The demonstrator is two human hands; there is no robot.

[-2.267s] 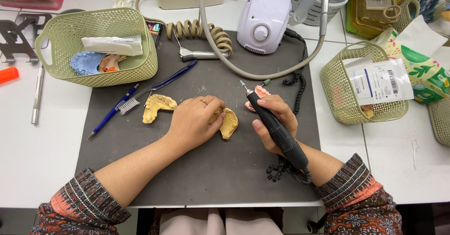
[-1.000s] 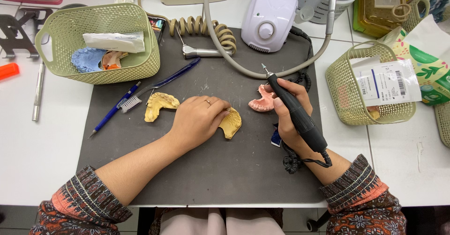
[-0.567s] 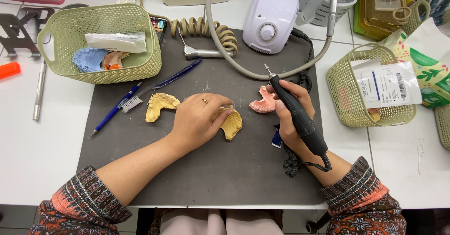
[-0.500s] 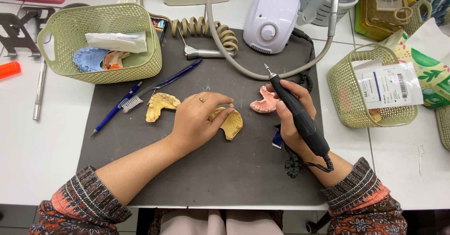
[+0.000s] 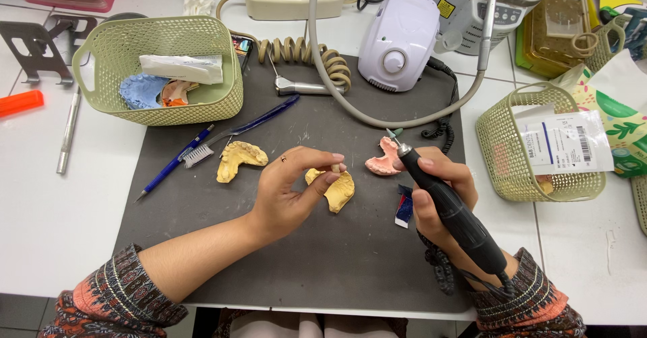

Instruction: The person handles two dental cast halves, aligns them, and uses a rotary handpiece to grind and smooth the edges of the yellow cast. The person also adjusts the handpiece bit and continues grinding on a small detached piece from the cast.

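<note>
Hard to make out, right at the start: something small and pale pinched between thumb and fingertips of the left hand (image 5: 286, 190), possibly a single tooth, too tiny to tell. Hidden partly under those fingers, the yellow plaster cast (image 5: 335, 190), lying flat on the dark grey mat (image 5: 337, 264) with its right half showing. Cut off at the bottom edge, both patterned sleeves (image 5: 114, 297). Left hand palm-up-ish, wrist resting on the mat, fingers curled in toward the thumb, closed on that small piece. Right hand (image 5: 438, 196) wrapped around the black handpiece (image 5: 451, 210), held like a pen, tip angled up and away, its small greenish bur (image 5: 393, 134) just above the pink denture base (image 5: 383, 161); touching or not, cannot tell. Second yellow cast (image 5: 239, 159) lying apart to the left, near the blue brush (image 5: 229, 136). Green basket (image 5: 162, 68) beyond, white motor unit (image 5: 397, 38) at the mat's far edge
</note>
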